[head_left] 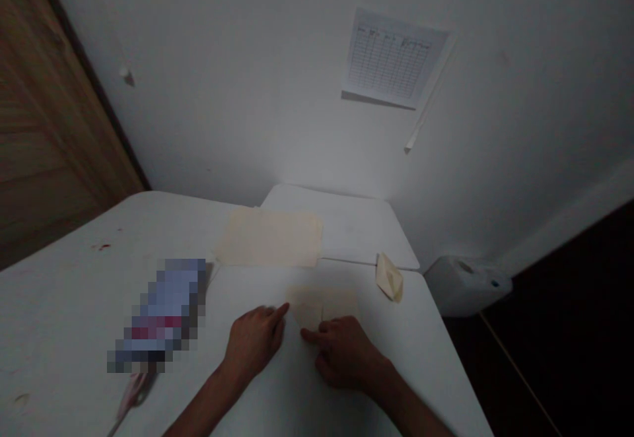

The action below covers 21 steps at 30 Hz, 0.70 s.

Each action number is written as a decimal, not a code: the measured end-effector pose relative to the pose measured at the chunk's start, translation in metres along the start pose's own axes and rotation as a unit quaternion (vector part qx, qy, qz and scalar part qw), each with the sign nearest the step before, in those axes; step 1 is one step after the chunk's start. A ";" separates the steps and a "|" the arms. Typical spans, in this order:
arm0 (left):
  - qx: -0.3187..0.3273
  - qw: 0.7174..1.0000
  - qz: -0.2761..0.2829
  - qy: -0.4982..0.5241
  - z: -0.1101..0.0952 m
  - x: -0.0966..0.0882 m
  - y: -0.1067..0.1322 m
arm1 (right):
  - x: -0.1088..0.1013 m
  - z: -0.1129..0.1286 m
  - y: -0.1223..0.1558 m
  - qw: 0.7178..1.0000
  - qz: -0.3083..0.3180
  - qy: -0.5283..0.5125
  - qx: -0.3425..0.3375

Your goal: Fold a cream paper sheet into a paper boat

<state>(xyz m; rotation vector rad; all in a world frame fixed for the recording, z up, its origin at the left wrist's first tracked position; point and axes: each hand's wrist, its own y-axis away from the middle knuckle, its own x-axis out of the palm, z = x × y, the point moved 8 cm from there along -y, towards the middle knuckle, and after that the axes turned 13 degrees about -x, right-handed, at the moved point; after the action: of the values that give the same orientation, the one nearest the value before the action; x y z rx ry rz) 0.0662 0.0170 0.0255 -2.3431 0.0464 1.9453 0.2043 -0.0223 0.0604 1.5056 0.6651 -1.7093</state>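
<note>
A small cream sheet of paper (339, 302) lies on the white table in front of me, with a crease or edge line running down its middle. My left hand (255, 338) rests at its left side, index finger stretched out to the sheet's left edge and the other fingers curled. On the near part of the sheet lies my right hand (347, 351), its index finger pointing left and the other fingers bent. Neither hand visibly grips anything. To the right of the sheet sits a folded cream paper piece (389, 278), shaped like a small boat.
A stack of cream paper (270, 237) lies farther back. At left is a blurred-out bluish object (163, 308) with a pinkish strap or cord (131, 394). The white table (74, 305) meets the wall, where a printed sheet (391, 61) hangs. A white jug (465, 285) stands beyond the right edge.
</note>
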 end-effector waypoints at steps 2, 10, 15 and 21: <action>-0.004 1.000 0.002 -0.001 0.000 0.001 0.000 | 0.003 0.002 0.005 1.000 0.001 -0.002 -0.001; -0.016 1.000 0.020 -0.005 0.000 0.000 0.001 | 0.022 0.004 0.029 0.999 -0.033 0.012 0.039; -0.012 1.000 0.008 -0.004 0.000 -0.002 0.001 | 0.028 0.005 0.036 0.993 -0.086 0.042 0.067; 0.024 0.997 -0.074 0.029 -0.005 -0.011 0.004 | 0.026 0.007 0.031 0.989 -0.116 0.065 0.065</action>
<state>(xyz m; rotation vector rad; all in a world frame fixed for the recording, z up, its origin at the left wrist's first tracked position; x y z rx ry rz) 0.0682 0.0118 0.0372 -2.3017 -0.0722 1.7883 0.2247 -0.0515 0.0393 1.6957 0.8386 -1.8703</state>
